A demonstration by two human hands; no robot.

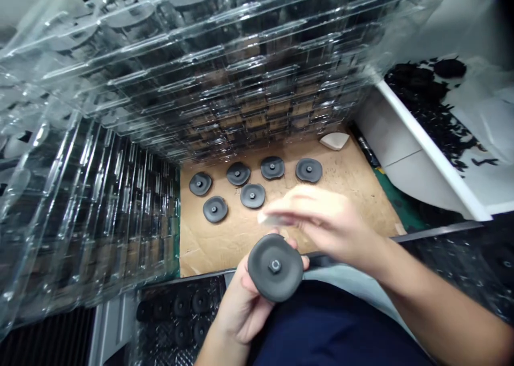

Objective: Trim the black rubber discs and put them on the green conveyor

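My left hand [241, 301] grips a dark grey round disc [275, 267] with a small hub in its middle, held up in front of my lap. My right hand [321, 221] hovers just above the disc, blurred by motion, with its fingertips pinched on a small pale piece [267, 218] that I cannot make out. Several more grey discs [252, 195] lie in two rows on a brown cardboard sheet [353, 194] beyond my hands.
Tall stacks of clear plastic trays [201, 76] fill the left and the back. A black tray with round parts [180, 307] sits at the lower left. A white bin [441, 162] at the right holds small black scraps. A pale wedge-shaped piece [334, 140] lies on the cardboard.
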